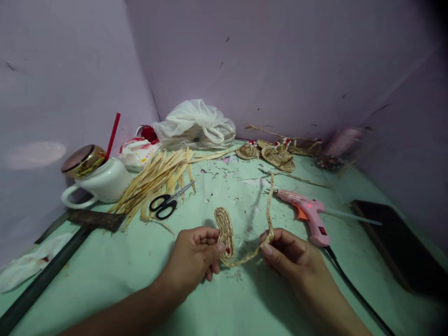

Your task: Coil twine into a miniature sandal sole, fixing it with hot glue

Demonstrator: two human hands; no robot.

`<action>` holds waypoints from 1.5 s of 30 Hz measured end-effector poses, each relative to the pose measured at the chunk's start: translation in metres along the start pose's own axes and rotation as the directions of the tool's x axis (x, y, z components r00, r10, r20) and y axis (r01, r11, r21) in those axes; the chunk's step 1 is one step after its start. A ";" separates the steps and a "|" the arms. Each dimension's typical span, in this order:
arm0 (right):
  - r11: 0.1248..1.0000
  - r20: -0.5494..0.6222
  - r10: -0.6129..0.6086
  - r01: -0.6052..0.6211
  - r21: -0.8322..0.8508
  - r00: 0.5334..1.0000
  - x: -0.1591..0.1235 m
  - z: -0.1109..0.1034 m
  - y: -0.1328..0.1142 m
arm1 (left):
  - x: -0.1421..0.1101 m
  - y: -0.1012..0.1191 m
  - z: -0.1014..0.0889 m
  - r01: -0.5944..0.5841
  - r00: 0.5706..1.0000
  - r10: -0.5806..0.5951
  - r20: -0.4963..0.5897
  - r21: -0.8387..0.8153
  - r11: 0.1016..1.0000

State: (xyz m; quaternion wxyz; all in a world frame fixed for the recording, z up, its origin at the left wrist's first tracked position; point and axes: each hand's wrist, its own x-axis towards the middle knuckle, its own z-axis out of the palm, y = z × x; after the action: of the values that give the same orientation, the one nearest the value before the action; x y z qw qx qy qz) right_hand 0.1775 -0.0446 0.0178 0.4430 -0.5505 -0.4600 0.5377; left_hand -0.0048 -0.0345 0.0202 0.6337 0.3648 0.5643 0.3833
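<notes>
A small coiled sole of braided straw [224,226], shaped like a tiny slipper with a red spot near its lower end, is pinched between the thumb and fingers of my left hand [199,254]. From its lower end a loose straw braid [245,260] runs right to my right hand [290,254], whose thumb and fingers are closed on it. The braid's free end stands up above that hand. A pink glue gun [308,212] with an orange trigger and a lit red light lies just right of the braid, a glue stick in its back.
Black-handled scissors [166,205] lie beside straw strips [157,179]. A white mug [108,182] and a hammer [94,219] are at left. Behind are a plastic bag [196,128] and finished straw slippers [278,156]. A phone [395,247] and the glue gun's cord [357,289] are at right.
</notes>
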 end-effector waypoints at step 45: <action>0.998 0.077 -0.017 0.021 -0.054 0.997 0.020 0.010 0.018 | -0.021 0.000 0.010 -0.267 0.939 0.263 0.220 0.951 0.158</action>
State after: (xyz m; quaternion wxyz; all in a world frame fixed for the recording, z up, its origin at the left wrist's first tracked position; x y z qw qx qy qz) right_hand 0.1683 -0.0279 -0.0037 0.4149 -0.5369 -0.4964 0.5415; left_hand 0.0037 -0.0542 0.0301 0.1885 0.7726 0.6043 0.0486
